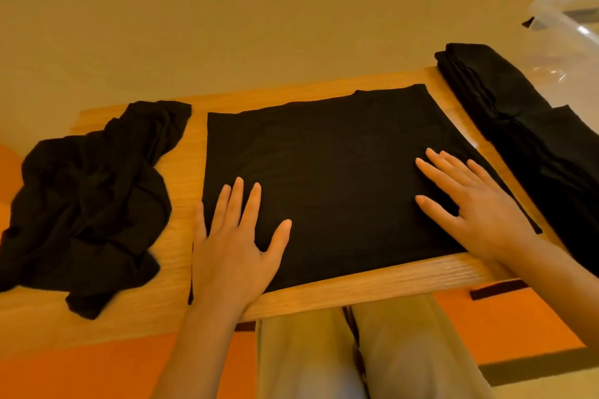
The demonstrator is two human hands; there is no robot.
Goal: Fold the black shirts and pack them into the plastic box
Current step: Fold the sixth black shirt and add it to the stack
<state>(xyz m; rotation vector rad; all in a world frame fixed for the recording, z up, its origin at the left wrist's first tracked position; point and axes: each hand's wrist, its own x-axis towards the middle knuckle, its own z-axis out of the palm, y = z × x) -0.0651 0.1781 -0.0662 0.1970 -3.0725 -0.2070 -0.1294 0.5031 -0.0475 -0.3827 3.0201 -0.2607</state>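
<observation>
A black shirt (330,165), folded into a flat rectangle, lies in the middle of the wooden table (324,295). My left hand (233,246) presses flat on its near left corner, fingers straight. My right hand (479,204) lies flat on its right side, fingers spread. A crumpled black shirt (87,201) sits in a heap at the table's left end. A stack of folded black shirts (518,120) lies along the right edge. The clear plastic box (570,29) stands at the far right, partly cut off by the frame.
The table's near edge runs just above my knees in beige trousers (372,353). Orange floor (97,366) shows below the table on both sides. A plain beige wall (259,10) rises behind the table.
</observation>
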